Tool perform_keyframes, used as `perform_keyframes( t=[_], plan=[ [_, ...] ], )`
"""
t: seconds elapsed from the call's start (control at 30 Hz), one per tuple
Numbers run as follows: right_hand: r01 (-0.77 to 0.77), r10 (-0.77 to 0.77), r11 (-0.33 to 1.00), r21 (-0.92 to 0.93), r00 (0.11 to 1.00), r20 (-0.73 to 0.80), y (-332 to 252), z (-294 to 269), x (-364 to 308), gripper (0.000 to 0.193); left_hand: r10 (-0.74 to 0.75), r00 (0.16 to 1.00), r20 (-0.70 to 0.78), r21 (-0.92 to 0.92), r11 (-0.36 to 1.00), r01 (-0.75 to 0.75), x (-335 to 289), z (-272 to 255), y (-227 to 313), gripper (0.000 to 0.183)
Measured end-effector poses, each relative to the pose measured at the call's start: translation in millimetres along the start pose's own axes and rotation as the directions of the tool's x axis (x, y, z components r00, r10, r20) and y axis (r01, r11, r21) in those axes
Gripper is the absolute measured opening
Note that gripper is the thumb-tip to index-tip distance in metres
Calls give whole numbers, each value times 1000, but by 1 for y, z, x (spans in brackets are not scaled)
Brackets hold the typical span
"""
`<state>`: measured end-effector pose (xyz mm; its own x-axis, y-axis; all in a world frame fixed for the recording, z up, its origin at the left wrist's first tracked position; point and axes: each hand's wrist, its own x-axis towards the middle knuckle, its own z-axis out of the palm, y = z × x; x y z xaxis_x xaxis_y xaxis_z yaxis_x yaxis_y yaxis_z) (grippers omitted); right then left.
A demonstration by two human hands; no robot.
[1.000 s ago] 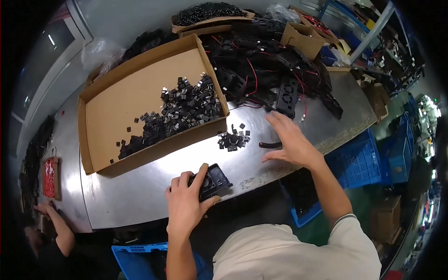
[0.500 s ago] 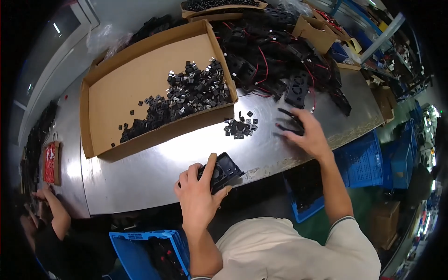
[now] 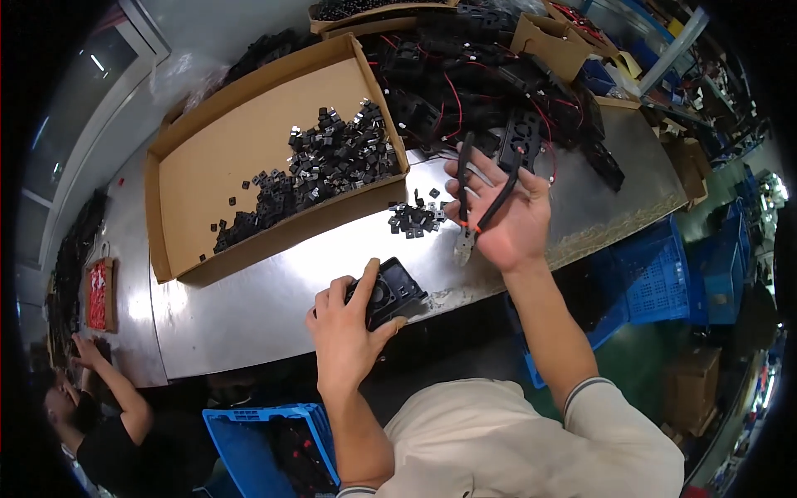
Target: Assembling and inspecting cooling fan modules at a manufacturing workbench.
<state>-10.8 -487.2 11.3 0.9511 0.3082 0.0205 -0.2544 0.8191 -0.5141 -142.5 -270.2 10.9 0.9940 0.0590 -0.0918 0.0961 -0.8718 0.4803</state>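
My left hand [image 3: 342, 340] grips a black plastic housing [image 3: 402, 280] at the table's front edge. The housing has a round opening and an open rectangular recess, and my fingers cover part of it. To the right, my right hand [image 3: 516, 228] is turned palm up, holding a pair of pliers [image 3: 464, 187]. Their black handles with orange-red ends are spread apart, and the short metal jaws point toward me. Just left of the pliers, a small heap of black square parts [image 3: 413, 219] lies on the metal table [image 3: 249, 328].
A shallow cardboard box [image 3: 224, 137] with many small black parts stands at left. Black housings with red wires [image 3: 498, 91] are piled at the back. Blue crates [image 3: 656, 270] stand right, another blue crate [image 3: 241, 440] below. A co-worker [image 3: 124, 407] is at lower left.
My right hand has moved left and turned palm up, swinging the pliers' jaws around to point toward me. My left hand still grips the housing, nearly in place.
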Motion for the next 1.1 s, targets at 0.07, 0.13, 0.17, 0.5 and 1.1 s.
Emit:
perform_keyframes(
  t=[0.07,0.13,0.17,0.5,1.1],
  plan=[
    [-34,32,999,22,998,59,6,-2,7,76,23,1000,-6,14,1000,-23,1,0,0,81],
    [-50,46,998,35,994,98,6,-2,11,78,48,999,-12,28,998,-47,4,-1,-1,81],
    [-97,79,991,91,980,184,8,-4,13,78,58,998,-2,51,997,-58,4,-3,-4,81],
    [-52,66,992,-115,990,128,9,50,0,66,73,996,60,119,990,-80,7,-12,-6,79],
    [55,94,881,-469,953,288,65,45,-13,77,125,992,36,149,980,-129,13,-13,-10,79]
  ],
)
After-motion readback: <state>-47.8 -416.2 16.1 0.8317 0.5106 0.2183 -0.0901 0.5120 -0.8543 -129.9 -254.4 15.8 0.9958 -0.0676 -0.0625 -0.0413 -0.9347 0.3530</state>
